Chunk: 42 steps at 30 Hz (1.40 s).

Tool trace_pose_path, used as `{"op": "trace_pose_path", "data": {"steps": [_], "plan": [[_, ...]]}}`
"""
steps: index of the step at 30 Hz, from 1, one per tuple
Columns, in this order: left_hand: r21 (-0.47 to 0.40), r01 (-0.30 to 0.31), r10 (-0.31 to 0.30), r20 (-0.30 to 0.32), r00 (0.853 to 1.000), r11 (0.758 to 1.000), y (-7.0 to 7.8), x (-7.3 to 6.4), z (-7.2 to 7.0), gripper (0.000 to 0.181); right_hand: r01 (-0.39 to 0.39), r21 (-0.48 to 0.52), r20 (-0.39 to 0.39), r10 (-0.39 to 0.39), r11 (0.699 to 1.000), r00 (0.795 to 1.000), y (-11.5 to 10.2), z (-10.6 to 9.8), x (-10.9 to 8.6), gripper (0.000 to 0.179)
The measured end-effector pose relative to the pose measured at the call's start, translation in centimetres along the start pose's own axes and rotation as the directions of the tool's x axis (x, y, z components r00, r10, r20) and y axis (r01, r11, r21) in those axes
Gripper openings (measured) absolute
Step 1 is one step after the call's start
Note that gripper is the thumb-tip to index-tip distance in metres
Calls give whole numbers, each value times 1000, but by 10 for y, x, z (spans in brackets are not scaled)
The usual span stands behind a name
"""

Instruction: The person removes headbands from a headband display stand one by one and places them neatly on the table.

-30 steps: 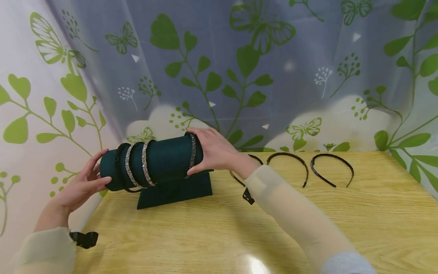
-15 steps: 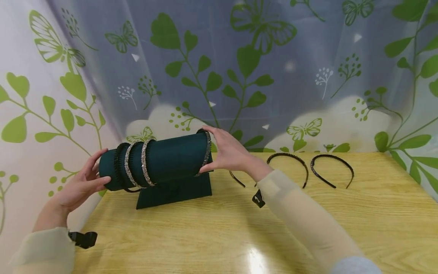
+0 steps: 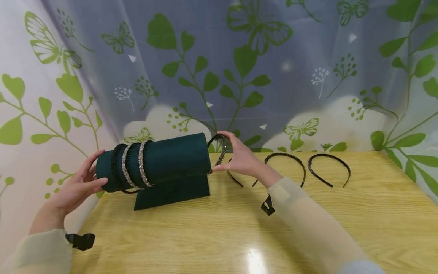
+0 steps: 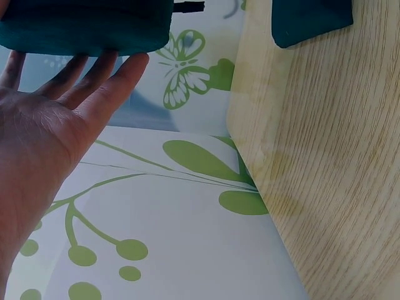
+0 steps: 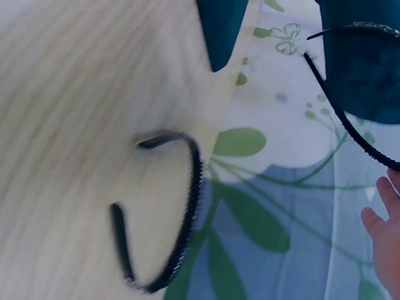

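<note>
A dark green headband stand (image 3: 178, 154) has a padded roll on a sloped base (image 3: 174, 194). Around its left part sit a black headband (image 3: 115, 167) and two silver glittery headbands (image 3: 142, 163). At the roll's left end my left hand (image 3: 73, 190) grips it, thumb in front and fingers behind; the thumb is hidden in the left wrist view. Just off the right end, my right hand (image 3: 244, 158) holds a dark sparkly headband (image 3: 223, 150) between thumb and fingers. Its open ends point toward the roll in the right wrist view.
On the wooden table (image 3: 205, 236) lie a toothed black headband (image 3: 287, 154), another black one (image 3: 319, 180) to its right, and one (image 3: 236, 180) partly behind my right hand. A patterned curtain (image 3: 198, 76) hangs along the back and left.
My right hand has moved right, drawing the dark sparkly headband from around the roll's right end to beside it. My left hand has kept its place on the left end.
</note>
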State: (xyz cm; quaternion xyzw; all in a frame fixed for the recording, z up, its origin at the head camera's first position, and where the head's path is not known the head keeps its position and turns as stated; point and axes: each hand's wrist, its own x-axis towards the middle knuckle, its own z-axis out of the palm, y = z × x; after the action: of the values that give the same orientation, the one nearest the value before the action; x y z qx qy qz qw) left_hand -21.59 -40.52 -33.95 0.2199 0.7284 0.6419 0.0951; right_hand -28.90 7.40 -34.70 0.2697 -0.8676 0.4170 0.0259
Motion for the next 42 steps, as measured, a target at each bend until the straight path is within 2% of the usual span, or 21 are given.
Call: {"op": "trace_pose_path", "data": {"steps": [5, 8, 13, 17, 23, 29, 32, 36, 42], "plan": [[-3, -7, 7, -2, 1000, 1000, -1, 0, 0, 79, -18, 86, -70, 24, 996, 997, 17, -13, -16, 103], [-6, -18, 18, 7, 1000, 1000, -2, 1, 0, 79, -18, 94, -115, 29, 995, 993, 29, -27, -30, 102], [-46, -36, 37, 32, 999, 998, -4, 0, -2, 79, -12, 130, -188, 36, 991, 982, 51, -54, -61, 99], [-60, -41, 44, 44, 998, 997, -6, -2, -2, 79, 29, 177, -246, 16, 984, 969, 66, -74, -89, 95], [-18, -34, 35, 34, 999, 999, -6, -2, -2, 79, 52, 129, -329, -7, 990, 944, 81, -94, -134, 93], [-17, -44, 44, 54, 998, 999, -5, -1, 0, 78, 13, 56, -378, 9, 998, 926, 91, -107, -177, 95], [-10, -39, 40, 45, 998, 999, -4, -1, 0, 78, 5, 26, -394, 6, 1000, 919, 95, -117, -196, 97], [3, -31, 31, 23, 999, 1000, -4, -1, 1, 78, -61, -9, -423, 51, 998, 905, 101, -134, -219, 96], [-18, -53, 54, 34, 998, 998, -3, 0, 0, 79, -155, -40, -471, 118, 987, 874, 111, -162, -252, 90]]}}
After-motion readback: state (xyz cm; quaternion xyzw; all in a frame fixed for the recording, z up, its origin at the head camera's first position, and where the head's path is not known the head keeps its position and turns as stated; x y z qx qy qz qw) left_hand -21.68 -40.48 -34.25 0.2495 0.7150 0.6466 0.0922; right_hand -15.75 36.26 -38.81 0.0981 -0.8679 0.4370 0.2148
